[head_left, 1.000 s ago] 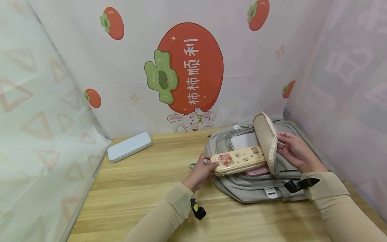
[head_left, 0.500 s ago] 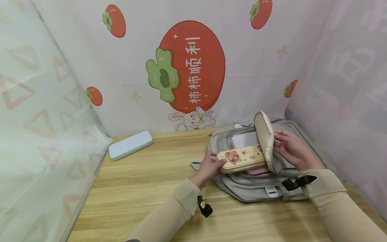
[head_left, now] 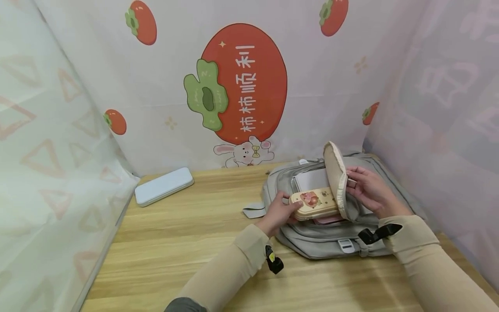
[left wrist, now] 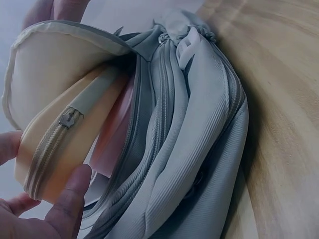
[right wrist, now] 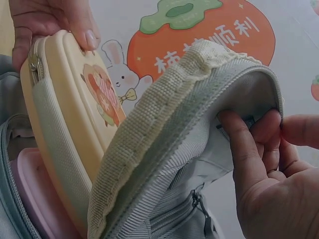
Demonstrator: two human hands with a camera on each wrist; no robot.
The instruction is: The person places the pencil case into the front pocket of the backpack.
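My left hand (head_left: 281, 212) grips the outer end of a cream zippered pencil case (head_left: 312, 203) with a fruit-and-animal print. The case's far end is hidden under the lifted front flap (head_left: 336, 177) of a grey backpack (head_left: 304, 242) lying on the table. My right hand (head_left: 368, 190) pinches the flap's edge and holds it up; in the right wrist view its fingers (right wrist: 244, 144) curl over the zippered rim. Inside the pocket, a pink case (right wrist: 42, 194) lies below the cream one, and a white flat item (head_left: 312, 180) sits behind it.
A pale blue pencil case (head_left: 164, 187) lies at the back left of the wooden table (head_left: 175, 251). A grey strap (head_left: 254, 211) sticks out from the backpack's left side. Printed cloth walls (head_left: 163, 78) enclose the table at the back and both sides.
My left hand has moved right, sliding the cream pencil case deeper beneath the flap, so less of its print shows. The right hand keeps holding the flap up.
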